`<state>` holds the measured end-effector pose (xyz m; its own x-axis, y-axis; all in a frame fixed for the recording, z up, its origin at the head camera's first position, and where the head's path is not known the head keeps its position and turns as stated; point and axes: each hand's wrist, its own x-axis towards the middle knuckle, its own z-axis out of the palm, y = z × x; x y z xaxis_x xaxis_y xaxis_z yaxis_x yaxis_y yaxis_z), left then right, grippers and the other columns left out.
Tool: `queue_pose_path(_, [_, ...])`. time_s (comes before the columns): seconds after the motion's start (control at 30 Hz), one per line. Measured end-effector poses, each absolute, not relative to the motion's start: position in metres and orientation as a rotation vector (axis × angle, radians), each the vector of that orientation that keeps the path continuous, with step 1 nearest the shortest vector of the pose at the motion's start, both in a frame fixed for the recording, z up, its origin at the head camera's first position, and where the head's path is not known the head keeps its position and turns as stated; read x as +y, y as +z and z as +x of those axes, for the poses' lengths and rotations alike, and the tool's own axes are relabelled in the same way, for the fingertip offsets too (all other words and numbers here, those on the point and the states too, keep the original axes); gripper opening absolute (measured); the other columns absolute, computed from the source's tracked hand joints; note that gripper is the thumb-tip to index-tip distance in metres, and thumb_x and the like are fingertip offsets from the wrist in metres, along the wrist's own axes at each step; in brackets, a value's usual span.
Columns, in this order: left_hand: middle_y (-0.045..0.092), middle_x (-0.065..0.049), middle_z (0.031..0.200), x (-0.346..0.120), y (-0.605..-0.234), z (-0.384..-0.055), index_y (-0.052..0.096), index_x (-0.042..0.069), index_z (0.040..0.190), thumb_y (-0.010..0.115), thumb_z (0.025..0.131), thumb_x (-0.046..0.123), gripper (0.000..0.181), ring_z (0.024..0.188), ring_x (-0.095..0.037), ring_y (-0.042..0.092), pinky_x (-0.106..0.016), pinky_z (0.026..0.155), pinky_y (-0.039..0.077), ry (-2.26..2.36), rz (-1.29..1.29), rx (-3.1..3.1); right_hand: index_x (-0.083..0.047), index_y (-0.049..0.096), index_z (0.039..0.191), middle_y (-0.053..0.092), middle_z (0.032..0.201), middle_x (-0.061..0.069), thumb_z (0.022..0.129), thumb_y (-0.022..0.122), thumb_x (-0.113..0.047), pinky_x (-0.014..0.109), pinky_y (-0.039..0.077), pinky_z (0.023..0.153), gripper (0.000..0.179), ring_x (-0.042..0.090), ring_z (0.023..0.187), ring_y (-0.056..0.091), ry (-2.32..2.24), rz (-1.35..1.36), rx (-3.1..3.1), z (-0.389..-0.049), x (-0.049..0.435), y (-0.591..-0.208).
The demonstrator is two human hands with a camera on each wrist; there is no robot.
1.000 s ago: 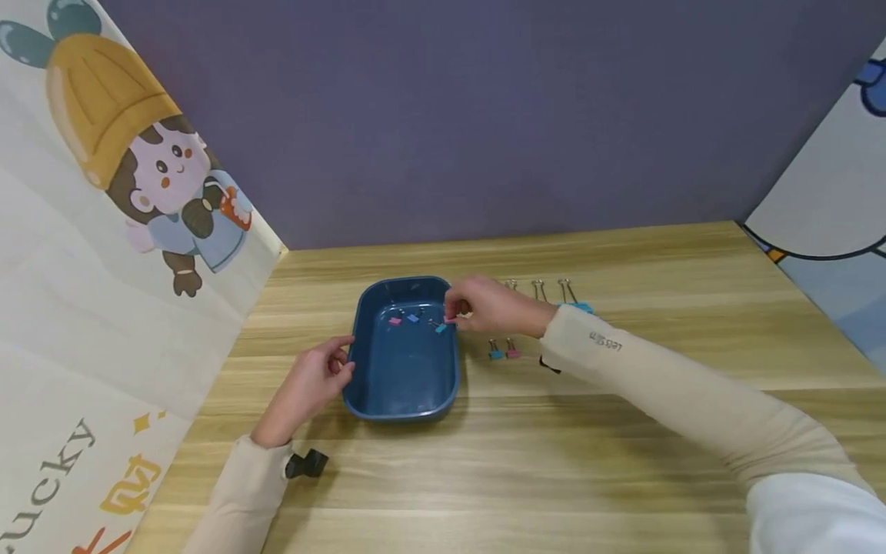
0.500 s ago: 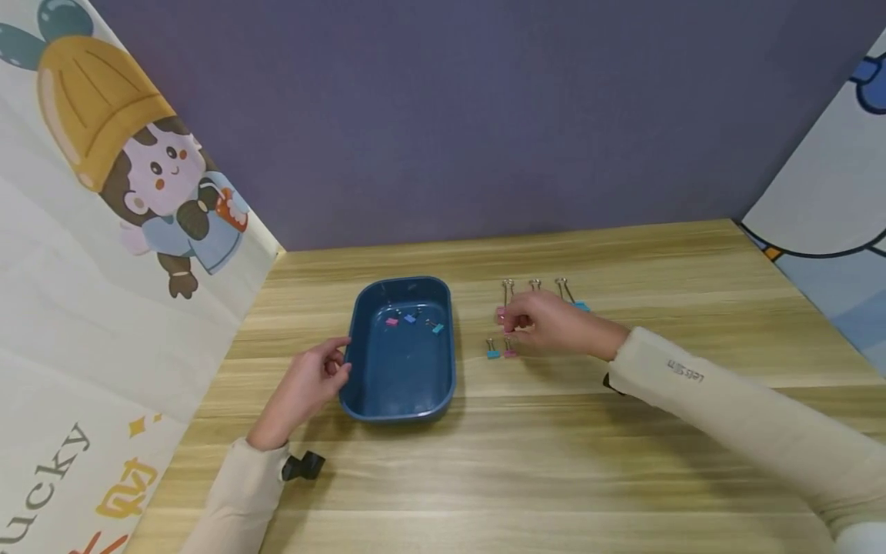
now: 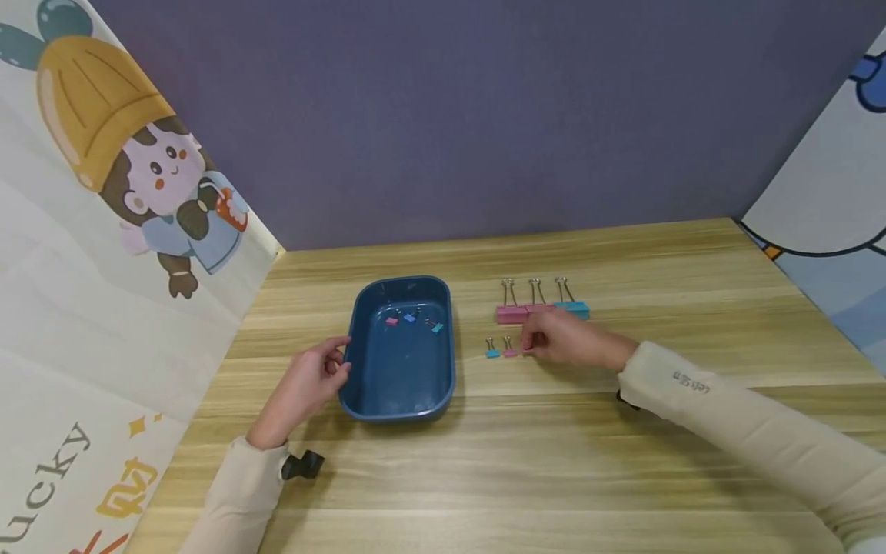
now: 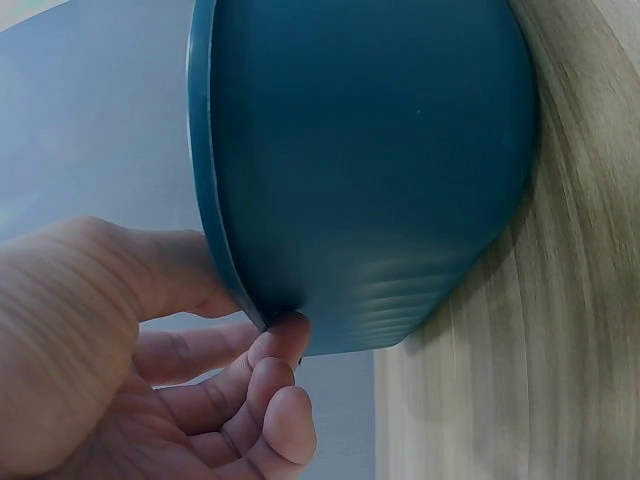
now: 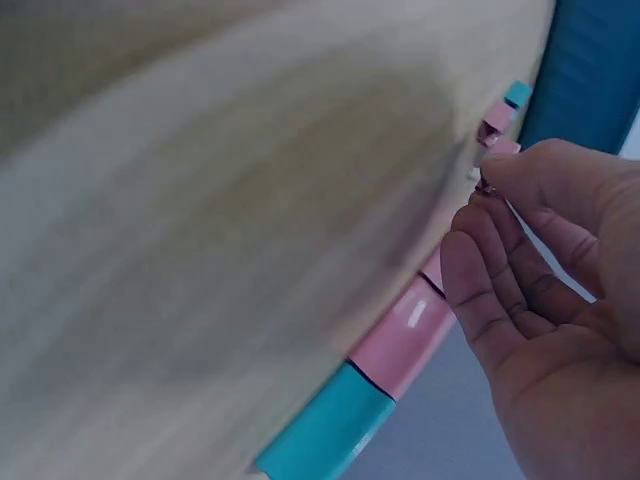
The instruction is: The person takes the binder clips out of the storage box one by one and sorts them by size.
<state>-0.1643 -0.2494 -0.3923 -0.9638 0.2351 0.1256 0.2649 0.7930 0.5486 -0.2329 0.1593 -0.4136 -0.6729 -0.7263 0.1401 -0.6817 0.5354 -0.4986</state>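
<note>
My left hand (image 3: 311, 388) pinches the rim of a dark blue tub (image 3: 401, 381) at its left side; the left wrist view shows thumb and fingers either side of the rim (image 4: 203, 150). Inside the tub lie small binder clips: one pink (image 3: 391, 322), one blue (image 3: 410, 318), one teal (image 3: 437, 328). Right of the tub, my right hand (image 3: 571, 340) pinches a small pink binder clip (image 5: 504, 147) low over the table. Just left of it stand a small pink binder clip (image 3: 509, 353) and a small teal one (image 3: 492, 354), handles pointing away from me.
Behind the right hand, three large binder clips stand side by side: pink (image 3: 511, 315), another pink (image 3: 539, 308) and teal (image 3: 576, 309). The wood-grain table (image 3: 443, 485) ends at a purple panel (image 3: 484, 123), with printed sheets on both sides.
My right hand has moved right from the tub's right rim to the small clips, carrying a small pink binder clip and coming down at the row's right end. The left hand keeps its hold.
</note>
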Motion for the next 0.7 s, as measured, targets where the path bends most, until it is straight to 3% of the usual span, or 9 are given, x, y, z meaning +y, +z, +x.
queue_pose_path(0.33, [0.059, -0.003, 0.082, -0.250, -0.394, -0.166, 0.056, -0.007, 0.122, 0.064, 0.084, 0.003, 0.041, 0.068, -0.014, 0.052, -0.023, 0.055, 0.044, -0.884, -0.413, -2.915, -0.009, 0.067, 0.079, 0.063, 0.076, -0.001, 0.074, 0.071, 0.009, 0.023, 0.048, 0.058, 0.019, 0.010, 0.066, 0.056, -0.799, -1.202, 2.640, -0.234, 0.157, -0.423])
queue_pose_path(0.7, [0.059, -0.004, 0.082, -0.249, -0.392, -0.165, 0.056, -0.007, 0.122, 0.064, 0.084, 0.003, 0.040, 0.068, -0.014, 0.052, -0.023, 0.055, 0.044, -0.887, -0.405, -2.910, -0.010, 0.068, 0.079, 0.061, 0.078, -0.005, 0.076, 0.074, 0.001, 0.024, 0.047, 0.057, 0.013, 0.008, 0.066, 0.052, -0.797, -1.219, 2.686, -0.231, 0.152, -0.405])
